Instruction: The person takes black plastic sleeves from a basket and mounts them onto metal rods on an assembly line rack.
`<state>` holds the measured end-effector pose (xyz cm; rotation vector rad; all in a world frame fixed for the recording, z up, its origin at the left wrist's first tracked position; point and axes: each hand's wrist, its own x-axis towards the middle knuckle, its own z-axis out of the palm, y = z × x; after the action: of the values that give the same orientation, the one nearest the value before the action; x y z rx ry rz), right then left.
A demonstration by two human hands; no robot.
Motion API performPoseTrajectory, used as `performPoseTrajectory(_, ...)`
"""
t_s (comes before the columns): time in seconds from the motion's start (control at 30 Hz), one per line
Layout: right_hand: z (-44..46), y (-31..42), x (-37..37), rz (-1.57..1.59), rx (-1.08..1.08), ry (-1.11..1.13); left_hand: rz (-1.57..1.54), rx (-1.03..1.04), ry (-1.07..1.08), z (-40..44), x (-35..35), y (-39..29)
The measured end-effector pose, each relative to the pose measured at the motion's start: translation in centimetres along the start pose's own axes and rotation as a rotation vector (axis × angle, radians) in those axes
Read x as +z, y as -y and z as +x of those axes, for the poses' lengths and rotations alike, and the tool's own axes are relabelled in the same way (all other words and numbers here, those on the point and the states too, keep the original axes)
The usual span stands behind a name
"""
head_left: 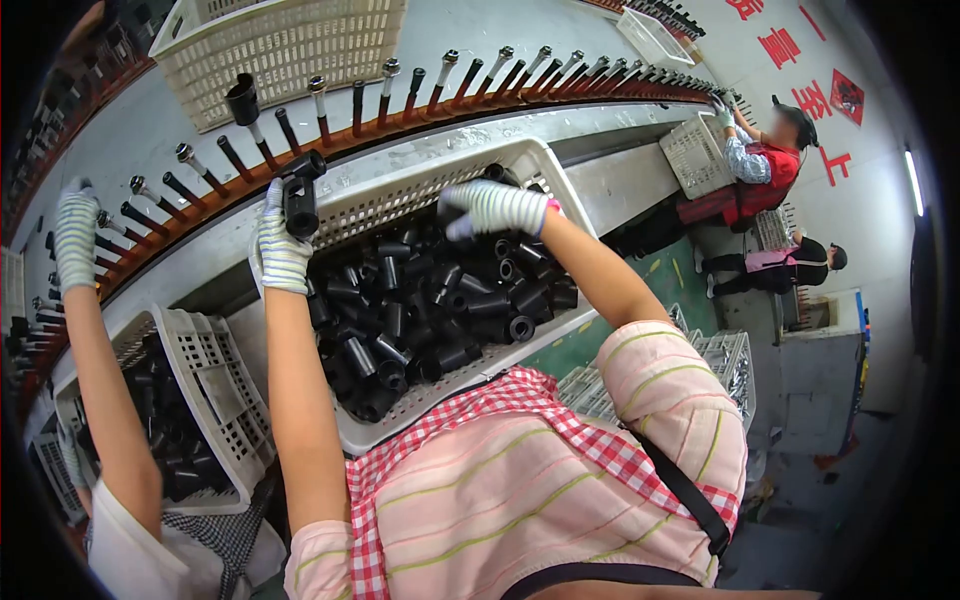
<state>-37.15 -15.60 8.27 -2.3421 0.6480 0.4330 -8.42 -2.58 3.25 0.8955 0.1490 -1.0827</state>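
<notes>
My left hand [280, 245], in a striped white glove, is closed around black tubular fittings [301, 207] at the near side of the conveyor rail, beside the crate's left end. My right hand [492, 208], gloved the same way, is over the far right part of the white plastic crate [345, 222]. Its fingers curl around a dark tubular piece [450, 212], partly hidden by the glove. Below both hands, the crate holds a heap of short black tubes [440, 300], lying in all directions.
Upright pegs [390, 85] with black or metal tops line a curved rail behind the crate. Another basket [280, 65] stands beyond it. At left, a co-worker's gloved hand [76, 235] is at the pegs, above a second crate [215, 375]. Two people work farther right.
</notes>
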Motion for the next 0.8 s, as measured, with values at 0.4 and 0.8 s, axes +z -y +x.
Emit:
performPoseTrajectory(0.4, 7.6, -3.9, -17.4, -0.336, 0.225, -1.019, 0.054, -0.024, 0.095, 0.0, -0.5, 0.0)
performPoseTrajectory(0.8, 5.5, 2.7, -8.2, -0.356, -0.245, -1.139, 0.054, -0.005, 0.033, -0.8, 0.4, -0.3)
